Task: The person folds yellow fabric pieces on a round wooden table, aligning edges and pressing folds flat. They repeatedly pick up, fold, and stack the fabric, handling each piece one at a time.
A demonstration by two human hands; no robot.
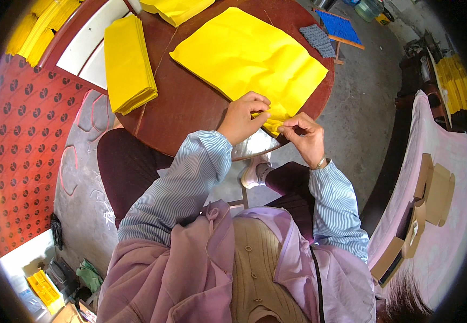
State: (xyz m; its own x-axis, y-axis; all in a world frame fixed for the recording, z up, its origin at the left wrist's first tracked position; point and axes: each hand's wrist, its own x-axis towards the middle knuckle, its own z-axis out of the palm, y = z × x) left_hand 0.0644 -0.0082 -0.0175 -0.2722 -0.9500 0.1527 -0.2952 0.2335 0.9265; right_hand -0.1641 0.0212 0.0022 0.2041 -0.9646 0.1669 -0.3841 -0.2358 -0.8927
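While pinching crumpled near corner of rectangular yellow sheet [255,56] in narrow grips of left hand [242,119] and right hand [306,139], rests softly rippled remainder on smooth, round, reddish-brown table [171,107].

On the desk [179,99], toward the right, a sheet [252,56]; left of it, a stack [128,64]; at the far edge, another piece [178,8]. At the far right rim, a cloth [318,41], just left of a stool [341,28]. At the sheet's near corner, left fingers [255,98] and right fingers [294,123]. Well right, a box [417,225] on a cover [443,145].
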